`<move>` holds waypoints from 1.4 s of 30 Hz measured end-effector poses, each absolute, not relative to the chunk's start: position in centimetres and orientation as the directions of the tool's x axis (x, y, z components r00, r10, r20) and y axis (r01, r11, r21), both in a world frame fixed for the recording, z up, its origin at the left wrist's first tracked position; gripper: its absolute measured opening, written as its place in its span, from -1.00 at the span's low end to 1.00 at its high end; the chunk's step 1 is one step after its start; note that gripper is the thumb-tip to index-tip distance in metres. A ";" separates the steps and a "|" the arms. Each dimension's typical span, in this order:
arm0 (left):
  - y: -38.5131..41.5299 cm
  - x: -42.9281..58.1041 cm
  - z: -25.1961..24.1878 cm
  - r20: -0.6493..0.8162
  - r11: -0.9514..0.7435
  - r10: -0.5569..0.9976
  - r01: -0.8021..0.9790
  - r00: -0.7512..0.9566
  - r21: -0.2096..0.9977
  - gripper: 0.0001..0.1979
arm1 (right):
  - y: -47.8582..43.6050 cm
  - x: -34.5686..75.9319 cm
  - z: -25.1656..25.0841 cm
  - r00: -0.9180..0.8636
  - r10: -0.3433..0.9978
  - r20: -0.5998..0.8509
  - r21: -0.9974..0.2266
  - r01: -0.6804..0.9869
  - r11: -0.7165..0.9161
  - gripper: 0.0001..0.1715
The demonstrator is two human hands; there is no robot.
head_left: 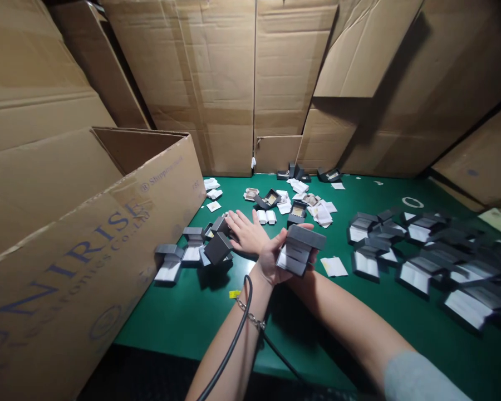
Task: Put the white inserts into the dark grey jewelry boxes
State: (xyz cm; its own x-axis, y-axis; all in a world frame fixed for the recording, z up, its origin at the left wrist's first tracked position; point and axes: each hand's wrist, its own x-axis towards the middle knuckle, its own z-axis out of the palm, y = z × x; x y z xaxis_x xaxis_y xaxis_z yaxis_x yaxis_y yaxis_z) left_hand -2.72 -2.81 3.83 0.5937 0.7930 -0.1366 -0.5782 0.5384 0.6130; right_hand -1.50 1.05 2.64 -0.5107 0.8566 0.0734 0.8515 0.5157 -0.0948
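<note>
My left hand is wrapped round a small dark-grey hinged jewelry box, its lid raised and its pale lining showing. My arms cross: beyond the left wrist, my right hand reaches to the left, palm down, fingers stretched and spread, with nothing in it. Just left of those fingers, a tilted dark box leans among several similar boxes; I cannot tell whether the hand touches it. Beside the carton stands another box with its lid raised. A wristband with a black cord circles my left wrist.
A large printed cardboard carton stands at the left. Many open dark boxes cover the right side of the green table. White inserts and paper pieces lie scattered at the back, before a cardboard wall.
</note>
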 end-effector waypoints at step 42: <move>-4.3 -3.1 7.0 0.000 0.224 0.964 -0.815 0.265 0.535 -0.32 | 17.8 -5.8 -0.4 -0.081 0.956 0.282 -0.179 0.975 0.135 -0.21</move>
State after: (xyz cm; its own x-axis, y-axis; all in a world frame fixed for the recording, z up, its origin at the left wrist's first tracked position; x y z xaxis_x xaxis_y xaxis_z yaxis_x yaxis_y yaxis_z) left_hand -3.10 -4.27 6.96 0.2646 0.9644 0.0000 -0.8150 0.2236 0.5346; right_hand -5.76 17.80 -0.37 -0.0810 0.9561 0.2818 0.9746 0.1352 -0.1787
